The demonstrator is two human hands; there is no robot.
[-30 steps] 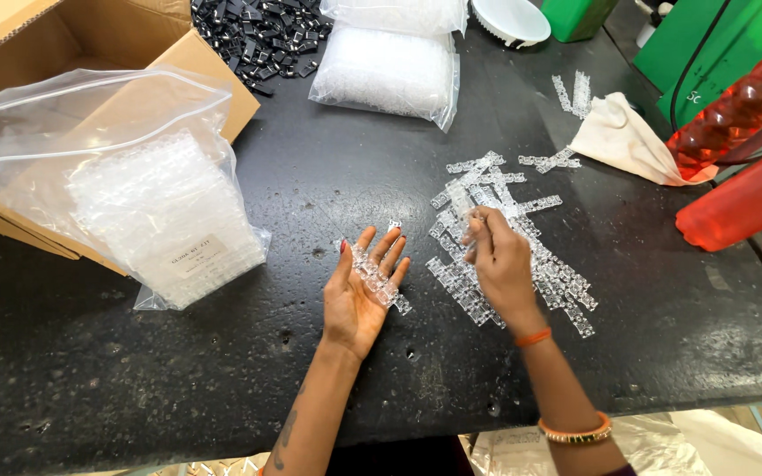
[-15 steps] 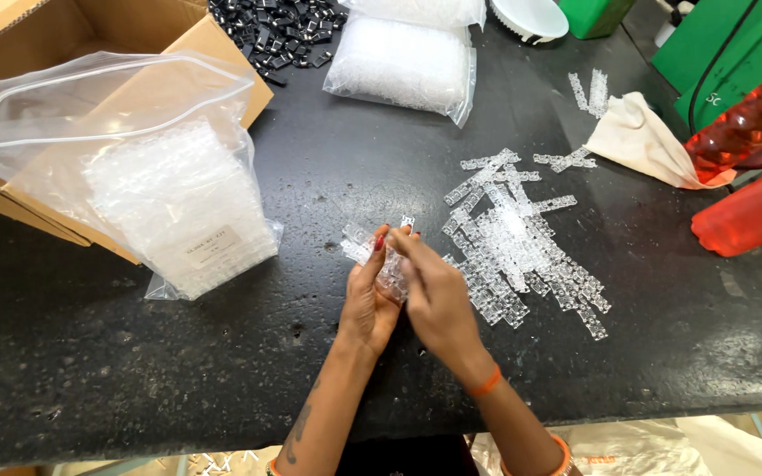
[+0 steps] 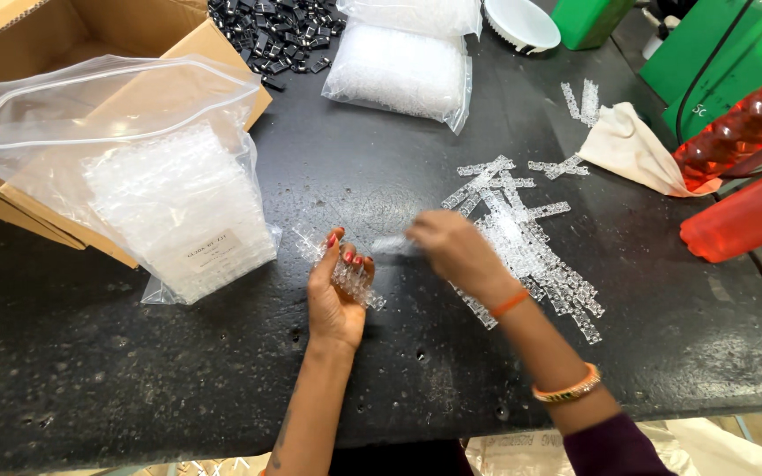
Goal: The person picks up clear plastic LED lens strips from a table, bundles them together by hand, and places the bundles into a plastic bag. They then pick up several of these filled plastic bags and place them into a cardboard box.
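Cupping a small stack of clear plastic strips (image 3: 350, 275) just above the surface (image 3: 222, 379), the left hand (image 3: 337, 295) is curled loosely, so strips could be spilled while another blurred strip (image 3: 392, 245) is pinched beside it by the right hand (image 3: 451, 251).

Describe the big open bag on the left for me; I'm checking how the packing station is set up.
The open bag is large and made of thin, clear, crinkled plastic. Its mouth gapes wide toward the top, and it stands slumped on the dark table, its back leaning against the cardboard box. Inside, a neat block of clear plastic strips fills the lower part, and a small white label shows near the bottom. Neither hand touches it.
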